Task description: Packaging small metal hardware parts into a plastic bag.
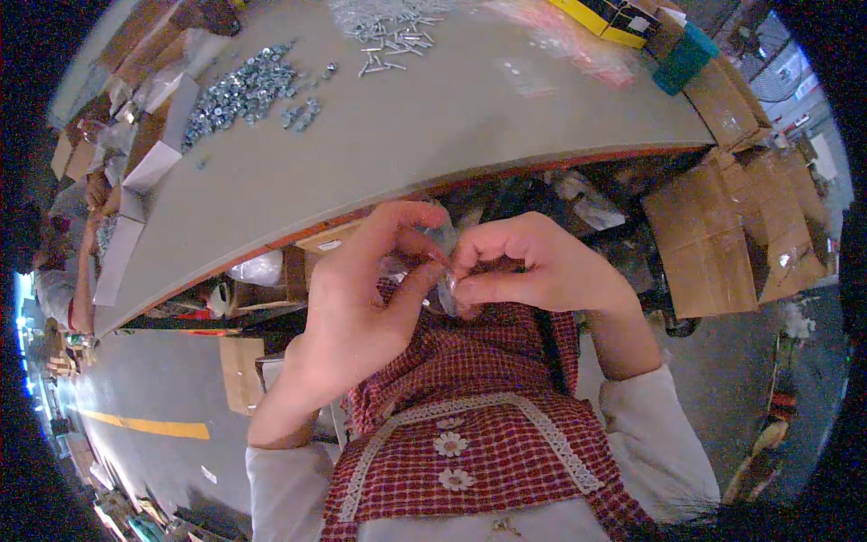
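Observation:
Just in front of the table's near edge, my left hand point(366, 289) and my right hand point(537, 266) meet over my lap. Between them is a small clear plastic bag point(446, 294), pinched by the fingers of both. Whether anything lies inside the bag cannot be made out. On the grey table point(406, 117) a heap of metal nuts point(246, 88) lies to the left. Farther back is a scatter of silvery screws point(394, 43). Flat clear bags with red edges point(578, 45) are spread at the far right.
Open cardboard boxes point(163, 131) line the table's left side, where another person's arm point(86, 262) reaches in. Large cartons point(700, 239) stand at the right. A teal container point(684, 59) and a yellow-and-black box point(605, 20) sit at the back right. Packed items fill the space under the tabletop.

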Available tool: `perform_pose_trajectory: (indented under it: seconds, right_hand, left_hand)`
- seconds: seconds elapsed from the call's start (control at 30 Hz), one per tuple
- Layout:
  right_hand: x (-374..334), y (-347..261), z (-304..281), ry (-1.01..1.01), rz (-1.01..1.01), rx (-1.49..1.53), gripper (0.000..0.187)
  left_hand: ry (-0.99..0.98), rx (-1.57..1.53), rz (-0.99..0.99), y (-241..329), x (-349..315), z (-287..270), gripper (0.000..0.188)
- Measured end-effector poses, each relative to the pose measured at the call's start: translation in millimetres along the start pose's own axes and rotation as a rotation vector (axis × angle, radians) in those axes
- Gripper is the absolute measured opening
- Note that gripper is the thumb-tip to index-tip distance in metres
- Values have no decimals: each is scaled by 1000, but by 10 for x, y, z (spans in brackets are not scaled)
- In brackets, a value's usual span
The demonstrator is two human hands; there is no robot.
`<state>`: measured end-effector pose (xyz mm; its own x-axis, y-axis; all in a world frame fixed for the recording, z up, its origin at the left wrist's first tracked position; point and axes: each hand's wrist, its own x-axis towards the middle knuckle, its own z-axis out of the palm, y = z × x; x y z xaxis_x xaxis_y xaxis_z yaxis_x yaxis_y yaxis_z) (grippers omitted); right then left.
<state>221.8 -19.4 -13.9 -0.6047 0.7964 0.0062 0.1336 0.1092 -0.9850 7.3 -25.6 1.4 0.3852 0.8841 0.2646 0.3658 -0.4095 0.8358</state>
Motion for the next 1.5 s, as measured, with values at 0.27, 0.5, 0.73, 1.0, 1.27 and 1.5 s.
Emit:
perform_pose_trajectory:
  seconds: [0.27,0.5,0.73,1.0,1.27,1.5]
  right_hand:
    - [-69,-2,107,199,-13,-155,20]
    - [-48,66,204,322,-189,-323,25]
    - [-66,61,237,343,-179,-433,27]
    - [-114,-84,231,466,-209,-406,12]
    - [-76,-39,324,563,-455,-528,28]
    - [-63,-14,404,577,-429,-389,21]
  left_hand:
    - [372,435,302,-23,-29,5,24]
    - [47,16,-93,82,-109,73,8]
    - [-101,-276,-262,-9,-10,85,8]
    - [-4,-435,-351,-36,51,47,8]
    - [249,-240,-113,-8,-82,194,6]
    - [300,-446,-175,35,-155,255,8]
